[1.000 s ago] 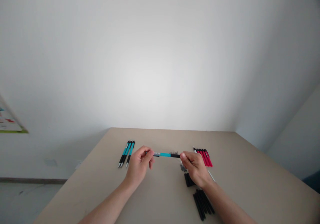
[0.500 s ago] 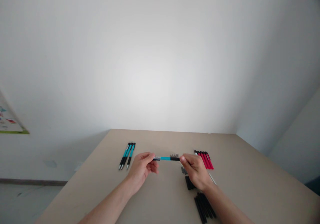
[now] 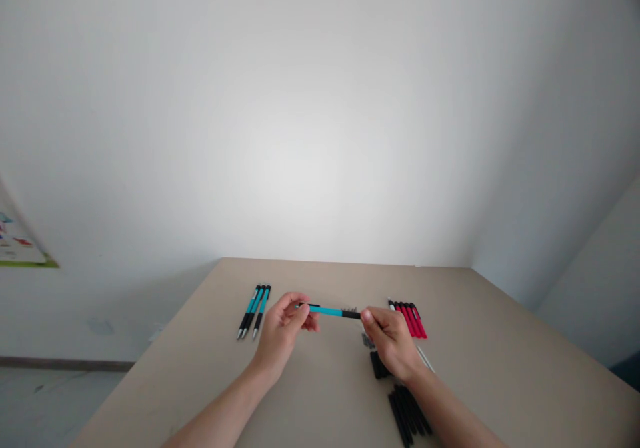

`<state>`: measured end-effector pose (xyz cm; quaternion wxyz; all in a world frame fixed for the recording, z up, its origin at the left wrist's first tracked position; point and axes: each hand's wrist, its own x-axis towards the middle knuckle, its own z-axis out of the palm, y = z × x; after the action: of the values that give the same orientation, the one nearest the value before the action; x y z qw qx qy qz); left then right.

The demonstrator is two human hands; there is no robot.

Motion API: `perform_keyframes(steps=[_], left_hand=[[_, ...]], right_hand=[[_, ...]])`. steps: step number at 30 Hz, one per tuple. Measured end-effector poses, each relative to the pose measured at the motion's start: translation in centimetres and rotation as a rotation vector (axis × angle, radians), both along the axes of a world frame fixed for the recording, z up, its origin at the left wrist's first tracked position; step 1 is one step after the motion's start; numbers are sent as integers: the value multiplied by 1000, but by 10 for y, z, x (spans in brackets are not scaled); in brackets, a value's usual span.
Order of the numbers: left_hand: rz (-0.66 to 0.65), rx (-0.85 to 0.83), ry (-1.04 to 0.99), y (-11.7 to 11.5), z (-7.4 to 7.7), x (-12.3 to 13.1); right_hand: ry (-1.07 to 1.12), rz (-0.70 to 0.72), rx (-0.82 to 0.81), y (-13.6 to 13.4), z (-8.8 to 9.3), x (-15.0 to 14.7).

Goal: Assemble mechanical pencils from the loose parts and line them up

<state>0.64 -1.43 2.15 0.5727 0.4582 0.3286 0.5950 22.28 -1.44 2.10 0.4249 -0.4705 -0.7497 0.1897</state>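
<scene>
A blue pen (image 3: 327,311) with a black grip section is held nearly level above the table, between both hands. My left hand (image 3: 283,328) pinches its left end, by the black clip, between thumb and fingers. Around the black grip at the other end, my right hand (image 3: 393,341) is closed, hiding the pen's tip. Three similar blue pens (image 3: 255,311) with silver tips lie side by side left of my left hand. Just beyond my right hand lie several red barrels (image 3: 413,320) in a row, with a white-tipped piece at their left.
Several black tubes (image 3: 407,415) lie below my right wrist, with small black parts (image 3: 379,365) above them. Small grey pieces (image 3: 368,340) and thin white rods (image 3: 426,359) are partly covered by my right hand. The beige table (image 3: 310,401) meets a white wall at its far edge.
My left hand has shifted slightly up and the pen's left end has risen with it. The pen has rolled, so its clip now shows on top. My right hand stays nearly still.
</scene>
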Motion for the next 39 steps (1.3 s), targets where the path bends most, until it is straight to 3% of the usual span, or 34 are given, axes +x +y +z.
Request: perform_keyframes(steps=[5, 8, 16, 23, 30, 34, 39], left_hand=[[-87, -240, -92, 5, -2, 0], [-102, -272, -83, 7, -4, -1], [25, 56, 171, 5, -6, -3], [-128, -18, 244, 3, -1, -6], [130, 285, 540, -2, -2, -14], [129, 255, 398, -2, -1, -12], [130, 121, 58, 1, 5, -5]], right_hand=[[-78, 16, 94, 0, 4, 2], [-115, 49, 97, 0, 4, 3], [-20, 17, 6, 0, 1, 2], [-10, 8, 37, 3, -4, 5], [56, 67, -130, 2, -4, 2], [55, 91, -113, 1, 0, 1], [-110, 334, -222, -12, 8, -8]])
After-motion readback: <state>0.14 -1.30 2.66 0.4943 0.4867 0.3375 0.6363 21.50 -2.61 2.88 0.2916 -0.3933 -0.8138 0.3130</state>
